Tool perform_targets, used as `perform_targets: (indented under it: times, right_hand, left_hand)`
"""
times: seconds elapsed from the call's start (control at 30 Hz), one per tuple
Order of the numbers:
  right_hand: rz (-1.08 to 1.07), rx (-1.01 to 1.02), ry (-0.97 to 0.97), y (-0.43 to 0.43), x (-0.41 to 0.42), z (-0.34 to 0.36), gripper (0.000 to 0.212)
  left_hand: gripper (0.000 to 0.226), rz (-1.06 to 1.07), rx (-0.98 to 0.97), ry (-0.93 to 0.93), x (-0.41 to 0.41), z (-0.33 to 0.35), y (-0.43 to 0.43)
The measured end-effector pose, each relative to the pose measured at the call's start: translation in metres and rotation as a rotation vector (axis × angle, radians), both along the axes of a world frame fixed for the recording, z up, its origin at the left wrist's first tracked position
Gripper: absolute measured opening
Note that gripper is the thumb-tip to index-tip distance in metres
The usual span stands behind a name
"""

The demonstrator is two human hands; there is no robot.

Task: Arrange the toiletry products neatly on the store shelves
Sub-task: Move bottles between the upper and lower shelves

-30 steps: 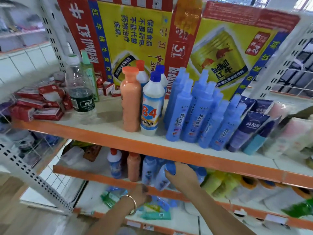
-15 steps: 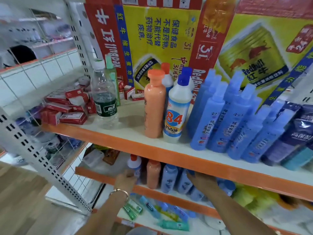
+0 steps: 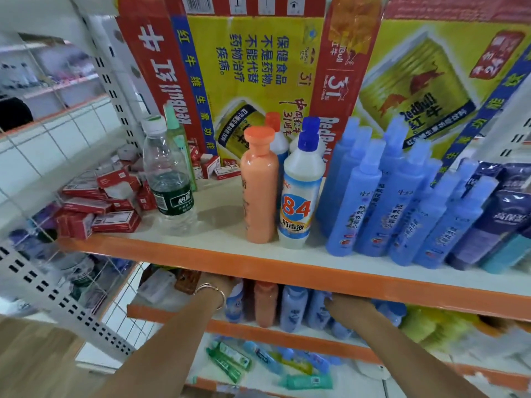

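On the middle shelf stand a white bottle with a blue label, an orange bottle and several blue bottles. My left hand, a bracelet on its wrist, reaches in beside the white bottle, and its fingers are hidden under the upper shelf's orange edge. Among the blue bottles, my right hand also reaches in with its fingers out of sight. The upper shelf carries an orange bottle, a white "84" bottle and several blue spray bottles.
A clear water bottle, a green bottle and red boxes sit on the upper shelf's left. Dark blue pouches lean at the right. Cardboard backs the shelf. Toothpaste tubes lie on the lowest shelf.
My left hand rose from the lowest shelf to the middle shelf's left bottles. My right hand pushed deeper among the blue bottles. The view moved closer and to the left.
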State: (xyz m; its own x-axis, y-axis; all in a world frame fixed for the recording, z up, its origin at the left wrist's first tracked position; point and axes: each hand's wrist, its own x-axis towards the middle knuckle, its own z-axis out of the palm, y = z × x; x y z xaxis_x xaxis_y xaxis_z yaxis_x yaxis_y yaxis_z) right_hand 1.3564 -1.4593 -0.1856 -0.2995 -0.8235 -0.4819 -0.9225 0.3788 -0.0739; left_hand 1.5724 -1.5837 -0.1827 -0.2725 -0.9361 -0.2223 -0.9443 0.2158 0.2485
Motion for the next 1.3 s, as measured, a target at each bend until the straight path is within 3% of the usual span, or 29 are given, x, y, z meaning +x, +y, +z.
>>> perform_targets:
  times: [0.1,0.17,0.27,0.4,0.6,0.67,0.77,0.93,1.03,1.1,1.2,1.3]
  right_hand:
    - [0.015,-0.078,0.073,0.010,0.007,-0.001,0.028]
    - [0.049,-0.207,0.085,0.021,0.010,-0.001,0.033]
    - [0.127,-0.180,-0.120,0.037,0.021,0.000,0.050]
    - [0.238,-0.066,-0.334,0.048,0.050,0.027,0.049]
    - [0.342,-0.274,-0.526,0.040,0.101,0.080,0.066]
    - [0.365,-0.311,-0.649,0.040,0.115,0.088,0.059]
    - [0.257,-0.422,-0.780,0.041,0.123,0.103,0.059]
    - [0.139,-0.713,-0.768,0.040,0.105,0.146,0.045]
    - [0.048,-0.874,-0.794,0.035,0.096,0.177,0.038]
    - [-0.006,-0.936,-0.815,0.031,0.092,0.193,0.038]
    - [-0.064,-0.975,-0.792,0.023,0.089,0.202,0.040]
    - [-0.091,-1.020,-0.723,0.015,0.089,0.207,0.042]
  left_hand:
    - [0.069,0.023,0.047,0.040,0.006,-0.023,-0.007]
    - [0.064,-0.014,-0.030,0.079,0.012,-0.033,-0.003]
    - [0.028,0.056,-0.048,0.164,0.030,-0.024,0.017]
    - [0.029,0.125,-0.042,0.184,0.051,0.007,0.049]
    - [0.019,0.007,-0.127,0.230,0.054,0.082,0.103]
    - [0.016,-0.014,-0.172,0.301,0.051,0.114,0.121]
    - [0.021,-0.019,-0.191,0.379,0.047,0.161,0.135]
    - [0.036,-0.212,-0.170,0.565,0.033,0.225,0.125]
    - [0.034,-0.221,-0.074,0.849,0.021,0.250,0.087]
    - [0.029,-0.113,-0.132,0.963,0.013,0.248,0.049]
    - [0.050,-0.020,-0.224,0.766,-0.005,0.226,0.003]
    - [0.070,-0.070,-0.074,0.670,-0.029,0.208,-0.013]
